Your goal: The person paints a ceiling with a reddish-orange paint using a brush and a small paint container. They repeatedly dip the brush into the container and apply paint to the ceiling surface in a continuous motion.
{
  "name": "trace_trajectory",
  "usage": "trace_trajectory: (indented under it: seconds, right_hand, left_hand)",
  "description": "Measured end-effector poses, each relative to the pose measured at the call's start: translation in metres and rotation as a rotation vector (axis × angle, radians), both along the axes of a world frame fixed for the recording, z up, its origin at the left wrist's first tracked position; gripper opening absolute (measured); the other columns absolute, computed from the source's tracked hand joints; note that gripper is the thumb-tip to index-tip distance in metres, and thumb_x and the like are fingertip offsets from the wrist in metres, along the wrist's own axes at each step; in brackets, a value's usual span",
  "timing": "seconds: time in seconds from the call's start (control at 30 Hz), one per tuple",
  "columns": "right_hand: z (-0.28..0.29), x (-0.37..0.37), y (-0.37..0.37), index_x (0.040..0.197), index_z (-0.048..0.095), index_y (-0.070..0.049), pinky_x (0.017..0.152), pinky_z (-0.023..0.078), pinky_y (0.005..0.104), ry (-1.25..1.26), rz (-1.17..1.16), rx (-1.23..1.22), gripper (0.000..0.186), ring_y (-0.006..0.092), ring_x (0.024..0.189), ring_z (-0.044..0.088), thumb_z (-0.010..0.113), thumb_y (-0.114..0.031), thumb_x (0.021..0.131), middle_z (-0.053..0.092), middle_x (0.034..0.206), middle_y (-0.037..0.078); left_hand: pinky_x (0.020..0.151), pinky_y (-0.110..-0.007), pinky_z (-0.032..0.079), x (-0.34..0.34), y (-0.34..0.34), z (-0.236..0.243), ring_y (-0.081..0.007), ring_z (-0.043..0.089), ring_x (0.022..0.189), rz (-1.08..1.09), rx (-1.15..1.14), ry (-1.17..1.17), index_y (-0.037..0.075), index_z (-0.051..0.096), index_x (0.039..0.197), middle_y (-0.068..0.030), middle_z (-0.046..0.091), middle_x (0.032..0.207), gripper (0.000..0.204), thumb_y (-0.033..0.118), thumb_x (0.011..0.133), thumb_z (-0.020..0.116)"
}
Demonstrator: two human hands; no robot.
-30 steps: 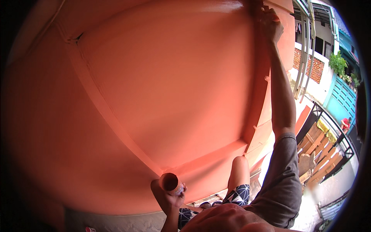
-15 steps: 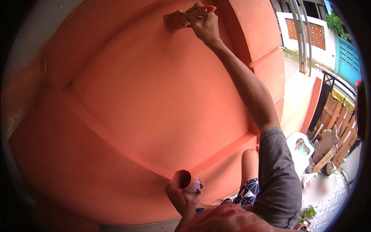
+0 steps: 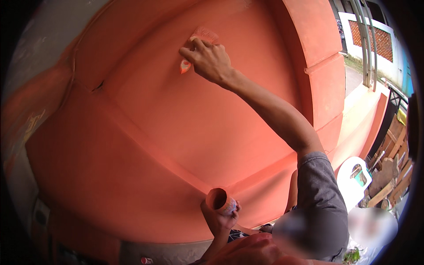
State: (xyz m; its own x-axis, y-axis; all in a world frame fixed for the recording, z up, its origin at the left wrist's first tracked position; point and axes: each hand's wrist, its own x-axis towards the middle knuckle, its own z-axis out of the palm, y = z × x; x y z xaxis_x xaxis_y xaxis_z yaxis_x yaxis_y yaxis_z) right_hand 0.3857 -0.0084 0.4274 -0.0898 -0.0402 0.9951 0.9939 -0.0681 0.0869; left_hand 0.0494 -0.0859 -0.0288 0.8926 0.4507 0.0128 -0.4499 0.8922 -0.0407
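Note:
My right hand (image 3: 210,62) grips a flat paintbrush (image 3: 204,35), its bristles against the upper part of the salmon-orange recessed wall panel (image 3: 154,110) and its orange handle tip pointing down-left. At bottom center my left hand (image 3: 227,217) is closed round a small cylindrical can (image 3: 217,198) held upright in front of my bent leg; its inside is dark and coated orange, and its contents cannot be made out. A thin dark gap (image 3: 98,85) shows in the wall's moulding at upper left.
A white plastic chair (image 3: 346,190) stands at lower right beside leaning wooden planks (image 3: 395,143) and a plant (image 3: 352,255). Beyond are metal poles (image 3: 366,48) and a white wall with a lattice (image 3: 371,39). A small red-and-white item (image 3: 145,260) lies at the bottom edge.
My right hand has moved from the upper right leftward and down along the panel, turning the brush handle downward. My left hand still holds the can, now a little further right.

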Motion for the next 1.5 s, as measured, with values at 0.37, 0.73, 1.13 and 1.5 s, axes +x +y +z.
trace_trajectory:
  seconds: [0.37,0.73,1.13,1.5]
  right_hand:
    - [-0.133,-0.101,-0.076,0.096,0.060,0.002,0.071,0.064,0.0352,0.758,1.553,-0.319,0.008,0.0196,0.086,0.072,0.067,-0.003,0.095,0.072,0.097,0.013]
    - [-0.370,-0.114,-0.052,0.098,0.056,-0.002,0.070,0.066,0.0341,1.555,1.570,-0.625,0.018,0.0153,0.085,0.065,0.072,-0.010,0.093,0.058,0.092,0.005]
    - [-0.365,-0.132,-0.074,0.097,0.060,0.001,0.072,0.057,0.0316,1.174,1.215,-0.769,0.021,0.0171,0.085,0.067,0.077,-0.010,0.090,0.063,0.092,0.007]
    - [-0.341,-0.145,-0.069,0.093,0.067,0.001,0.066,0.053,0.0277,1.107,1.100,-1.111,0.021,0.0140,0.075,0.066,0.081,-0.014,0.087,0.067,0.086,0.005]
  left_hand:
    - [0.082,-0.042,0.063,-0.006,0.008,-0.010,-0.0396,0.052,0.125,0.075,0.109,-0.101,0.000,0.049,0.137,-0.0230,0.048,0.135,0.069,0.046,0.089,0.067]
    - [0.068,-0.040,0.065,-0.026,0.072,-0.088,-0.0496,0.059,0.121,-0.014,0.101,-0.017,0.012,0.043,0.149,-0.0238,0.053,0.138,0.078,0.068,0.094,0.047]
    - [0.054,-0.037,0.061,-0.025,0.074,-0.085,-0.0422,0.070,0.091,0.041,0.136,0.047,0.012,0.044,0.148,-0.0208,0.058,0.131,0.076,0.068,0.097,0.040]
    - [0.049,-0.031,0.052,-0.018,0.080,-0.111,-0.0271,0.070,0.096,0.158,0.162,0.085,0.015,0.047,0.148,-0.0143,0.062,0.133,0.077,0.073,0.097,0.037]
